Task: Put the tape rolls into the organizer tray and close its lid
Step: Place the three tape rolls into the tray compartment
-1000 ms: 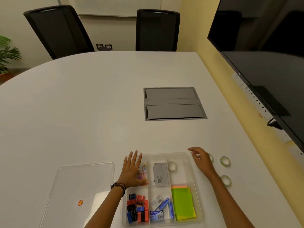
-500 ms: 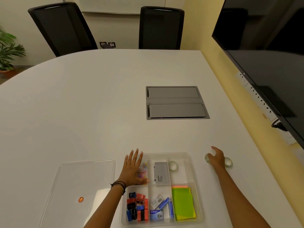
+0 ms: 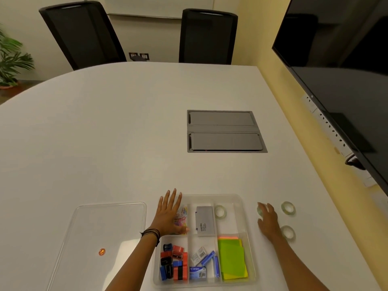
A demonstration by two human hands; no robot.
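My right hand (image 3: pixel 267 220) is curled over a clear tape roll (image 3: pixel 260 211) on the table just right of the organizer tray (image 3: pixel 241 201), fingers bent around it; whether it is lifted off the surface I cannot tell. My left hand (image 3: pixel 169 214) lies flat and spread wide, holding nothing, on the tray's far-left compartment, partly covering coloured paper clips (image 3: pixel 182 215). The tray is a clear plastic rectangle with rounded corners, split into compartments. Its far-right compartment holds one clear tape ring (image 3: pixel 220 211); the far-middle one holds a flat grey box (image 3: pixel 205 221). Along the near side sit red, blue and black sharpeners (image 3: pixel 174 262), small staple boxes (image 3: pixel 202 263), and a stack of green sticky notes (image 3: pixel 232 258). Two more tape rolls lie on the white table right of the tray: one (image 3: pixel 288 207) beyond my right hand, one (image 3: pixel 288 233) beside my wrist. The clear flat lid (image 3: pixel 100 227), with a small orange sticker, lies left of the tray.
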